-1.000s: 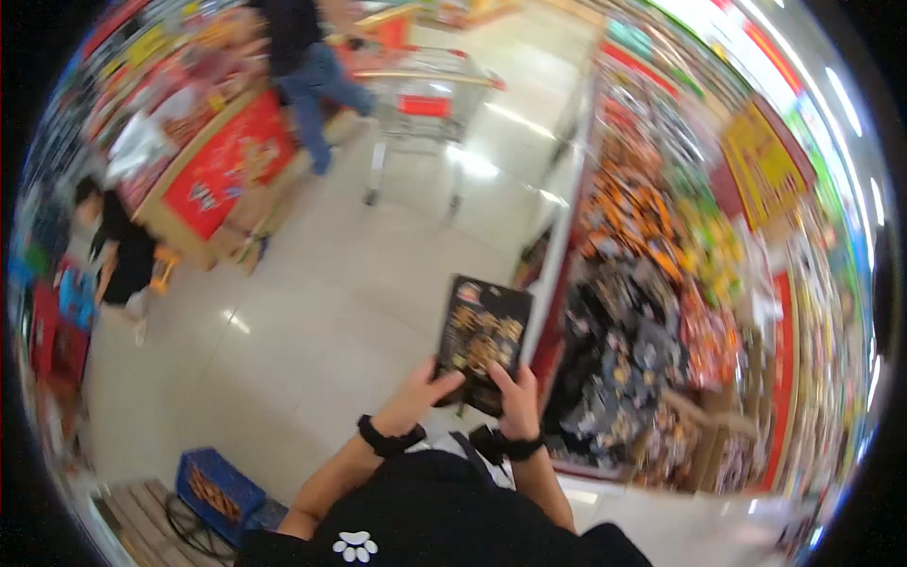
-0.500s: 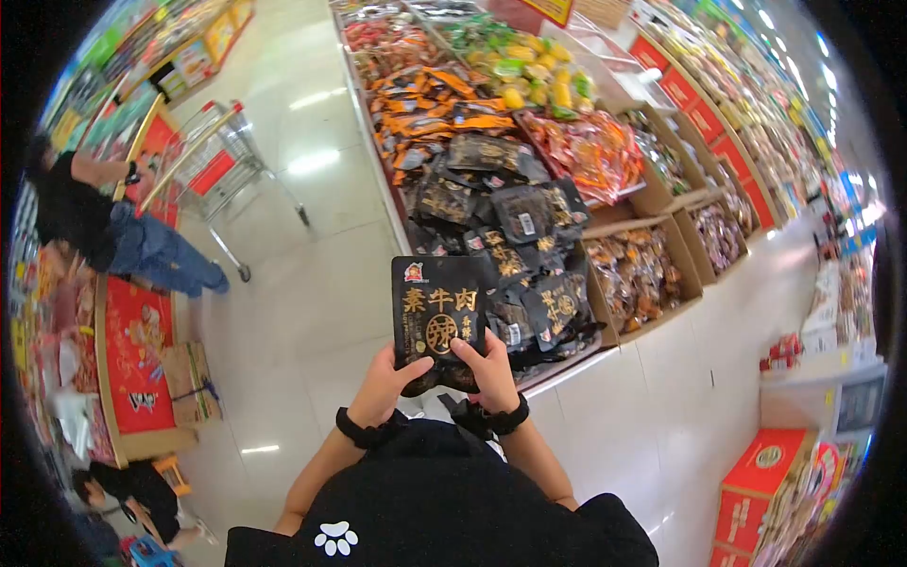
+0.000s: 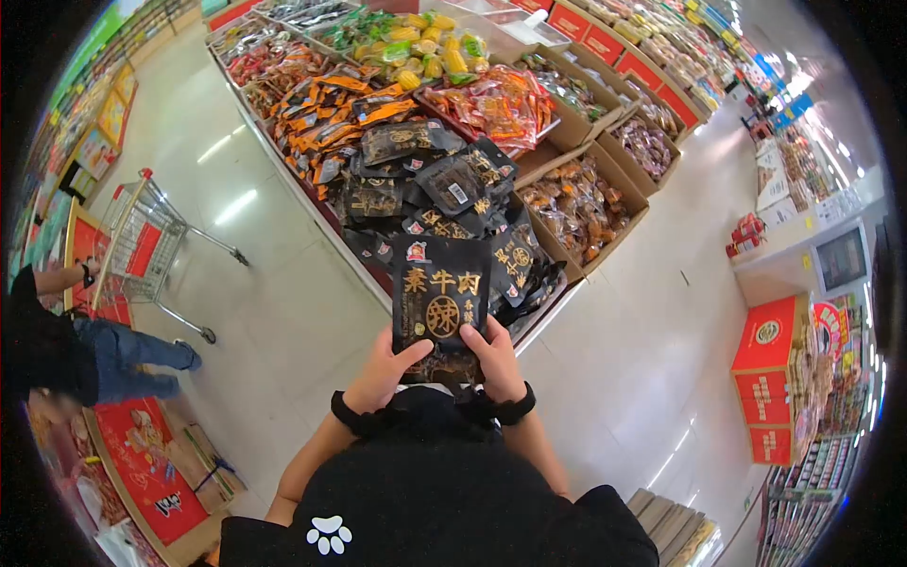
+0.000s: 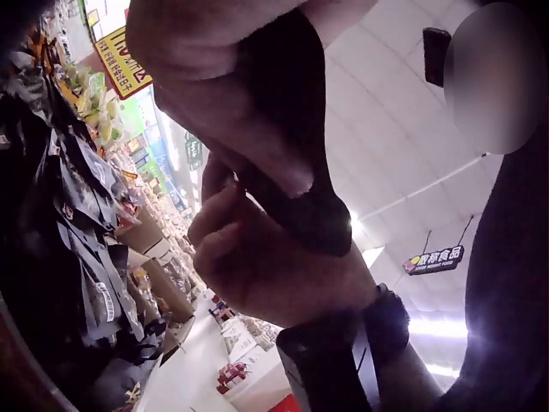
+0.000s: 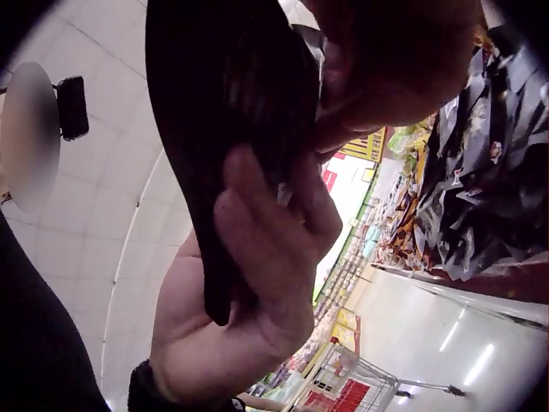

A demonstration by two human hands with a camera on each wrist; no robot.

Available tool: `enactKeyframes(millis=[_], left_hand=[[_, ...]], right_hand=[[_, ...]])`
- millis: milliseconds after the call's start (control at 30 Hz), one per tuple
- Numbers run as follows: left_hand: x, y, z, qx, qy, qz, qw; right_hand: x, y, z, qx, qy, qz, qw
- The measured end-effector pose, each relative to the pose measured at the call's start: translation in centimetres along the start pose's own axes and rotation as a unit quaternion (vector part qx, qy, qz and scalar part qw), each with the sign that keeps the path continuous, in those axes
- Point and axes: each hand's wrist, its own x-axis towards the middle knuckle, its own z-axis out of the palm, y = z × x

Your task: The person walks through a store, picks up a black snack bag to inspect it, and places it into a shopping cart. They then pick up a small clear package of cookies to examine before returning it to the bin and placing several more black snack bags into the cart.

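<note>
I hold a black snack packet (image 3: 440,300) with gold characters upright in front of my chest, using both hands. My left hand (image 3: 382,367) grips its lower left edge, thumb on the front. My right hand (image 3: 498,357) grips the lower right edge the same way. In the left wrist view the packet (image 4: 287,163) runs between the two hands. The right wrist view shows the packet (image 5: 227,103) as a dark sheet with my left hand's fingers (image 5: 257,232) curled round its edge. Just beyond it lies a heap of similar black packets (image 3: 430,194) in a display bin.
The long display stand (image 3: 567,203) holds cardboard bins of orange, red, yellow and brown snack bags. A shopping cart (image 3: 142,241) stands on the tiled aisle at left, with another person (image 3: 66,354) beside it. Red cartons (image 3: 770,378) are stacked at right.
The view has swung round from the aisle to the snack display. Both hands have kept hold of the packet, which now faces me upright and sits closer to the bins.
</note>
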Motion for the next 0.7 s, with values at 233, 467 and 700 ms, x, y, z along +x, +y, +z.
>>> enactKeyframes(millis=[233, 467, 700], left_hand=[[0.3, -0.4, -1.5, 0.018, 0.02, 0.068, 0.997], [1.0, -1.1, -4.5, -0.002, 0.064, 0.039, 0.997], [-0.5, -1.7, -2.9, 0.087, 0.036, 0.036, 0.995]], right_hand=[[-0.8, 2.9, -1.5, -0.121, -0.038, -0.026, 0.992], [-1.5, 3.8, -1.2, -0.109, -0.068, -0.002, 0.992], [-0.6, 4.7, -1.0, -0.103, -0.02, -0.043, 0.994]])
